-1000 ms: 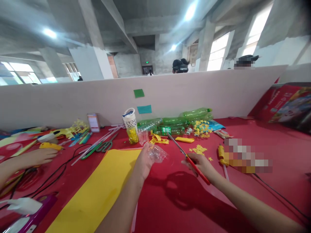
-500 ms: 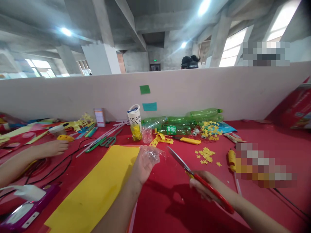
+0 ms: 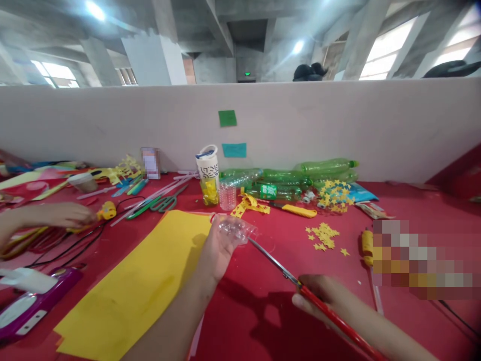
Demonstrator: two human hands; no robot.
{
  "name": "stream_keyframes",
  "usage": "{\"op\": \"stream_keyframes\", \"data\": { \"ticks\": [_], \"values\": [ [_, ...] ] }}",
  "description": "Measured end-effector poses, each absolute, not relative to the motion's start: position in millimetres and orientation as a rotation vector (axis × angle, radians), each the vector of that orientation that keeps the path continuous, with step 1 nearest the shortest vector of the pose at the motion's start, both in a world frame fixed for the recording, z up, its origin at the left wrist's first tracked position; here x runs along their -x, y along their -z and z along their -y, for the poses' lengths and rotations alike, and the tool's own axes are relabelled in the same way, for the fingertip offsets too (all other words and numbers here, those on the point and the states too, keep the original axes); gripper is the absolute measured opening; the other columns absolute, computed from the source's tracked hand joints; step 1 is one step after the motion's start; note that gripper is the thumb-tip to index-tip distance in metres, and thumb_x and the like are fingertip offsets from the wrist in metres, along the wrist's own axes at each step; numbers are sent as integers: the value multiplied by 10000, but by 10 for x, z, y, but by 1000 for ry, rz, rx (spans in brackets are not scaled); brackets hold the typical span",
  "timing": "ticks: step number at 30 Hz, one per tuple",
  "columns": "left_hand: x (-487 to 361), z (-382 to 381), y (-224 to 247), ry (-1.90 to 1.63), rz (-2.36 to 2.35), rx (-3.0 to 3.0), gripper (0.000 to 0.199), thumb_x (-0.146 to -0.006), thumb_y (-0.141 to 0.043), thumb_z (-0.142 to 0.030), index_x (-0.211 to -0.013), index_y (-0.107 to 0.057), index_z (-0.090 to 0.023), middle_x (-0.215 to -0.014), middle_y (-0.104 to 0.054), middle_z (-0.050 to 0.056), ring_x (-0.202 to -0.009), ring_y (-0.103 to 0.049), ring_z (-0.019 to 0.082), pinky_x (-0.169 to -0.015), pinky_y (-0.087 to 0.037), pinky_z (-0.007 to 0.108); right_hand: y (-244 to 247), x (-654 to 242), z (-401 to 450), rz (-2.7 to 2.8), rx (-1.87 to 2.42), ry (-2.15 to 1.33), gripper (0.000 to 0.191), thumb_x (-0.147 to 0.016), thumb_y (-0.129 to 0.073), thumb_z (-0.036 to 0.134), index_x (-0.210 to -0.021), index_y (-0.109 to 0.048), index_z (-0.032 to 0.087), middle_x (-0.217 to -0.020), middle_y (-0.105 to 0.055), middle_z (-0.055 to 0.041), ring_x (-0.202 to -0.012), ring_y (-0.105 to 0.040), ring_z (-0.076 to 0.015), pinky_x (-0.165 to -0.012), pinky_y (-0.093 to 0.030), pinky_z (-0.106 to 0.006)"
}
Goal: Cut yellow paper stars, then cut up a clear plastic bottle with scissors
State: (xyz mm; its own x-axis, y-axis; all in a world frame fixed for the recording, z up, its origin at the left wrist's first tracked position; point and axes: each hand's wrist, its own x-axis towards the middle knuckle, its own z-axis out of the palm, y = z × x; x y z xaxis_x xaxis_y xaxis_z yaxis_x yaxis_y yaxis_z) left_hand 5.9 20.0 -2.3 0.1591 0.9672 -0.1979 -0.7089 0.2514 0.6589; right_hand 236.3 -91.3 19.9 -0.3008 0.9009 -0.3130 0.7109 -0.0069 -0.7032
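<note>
My left hand (image 3: 217,250) grips a clear piece of plastic bottle (image 3: 235,228), its cut end pointing right. My right hand (image 3: 319,296) is wrapped round the red handles of a pair of scissors (image 3: 276,263). The blade tips are at the cut rim of the bottle piece; whether they touch it I cannot tell. Beneath my left forearm lie yellow sheets (image 3: 143,281). Just behind the bottle piece stands a clear ridged plastic cup-like piece (image 3: 227,197), near yellow strips with star cut-outs (image 3: 248,205).
Green bottles (image 3: 285,178) lie along the white partition (image 3: 300,120). Yellow stars (image 3: 323,235) and a yellow cutter (image 3: 298,210) are on the red table. A yellow glue gun (image 3: 368,245) rests at right. Another person's hand (image 3: 71,215) reaches in left, near a purple power strip (image 3: 33,301).
The scissor blades have closed together and moved to the rim of the bottle piece. The camera view has tilted down slightly. The other person's hand has shifted left.
</note>
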Motion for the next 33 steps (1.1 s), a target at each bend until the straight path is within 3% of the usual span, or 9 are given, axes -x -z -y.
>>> {"op": "stream_keyframes", "data": {
  "ticks": [6,13,19,26,33],
  "values": [
    [-60,-186,-15,-1291,-723,-437,338,-906,-483,-413,-856,-641,-119,-818,-712,80,-753,-669,169,-706,-556,306,-253,-2324,932,1962,1711,-1278,459,-837,-534,597,-667,-399,193,-620,-346,50,-553,-345,-97,-494,-259,-210],
    [-129,-137,51,-1208,-649,-581,337,-863,-536,-457,-885,-627,-133,-863,-703,94,-800,-663,196,-704,-546,327,-341,-2277,997,1892,1660,-1421,505,-880,-394,657,-778,-479,170,-610,-372,49,-502,-400,-87,-443,-266,-189],
    [-139,-112,42,-1237,-680,-679,348,-858,-531,-487,-898,-611,-150,-881,-690,85,-769,-646,186,-636,-527,303,-368,-2266,1009,1857,1656,-1459,540,-856,-410,690,-795,-499,162,-605,-370,52,-501,-401,-83,-446,-286,-185],
    [-168,-100,20,-1302,-660,-671,296,-828,-598,-449,-910,-596,-164,-879,-687,63,-810,-651,182,-753,-515,322,-358,-2264,987,1854,1653,-1490,528,-842,-442,690,-766,-480,168,-607,-372,50,-516,-420,-89,-440,-290,-180],
    [-145,-105,10,-1297,-627,-671,263,-842,-583,-424,-896,-610,-168,-886,-690,61,-810,-653,186,-740,-526,328,-342,-2274,999,1814,1674,-1514,550,-821,-435,721,-757,-466,176,-587,-356,59,-491,-396,-81,-435,-286,-182]
  ]
}}
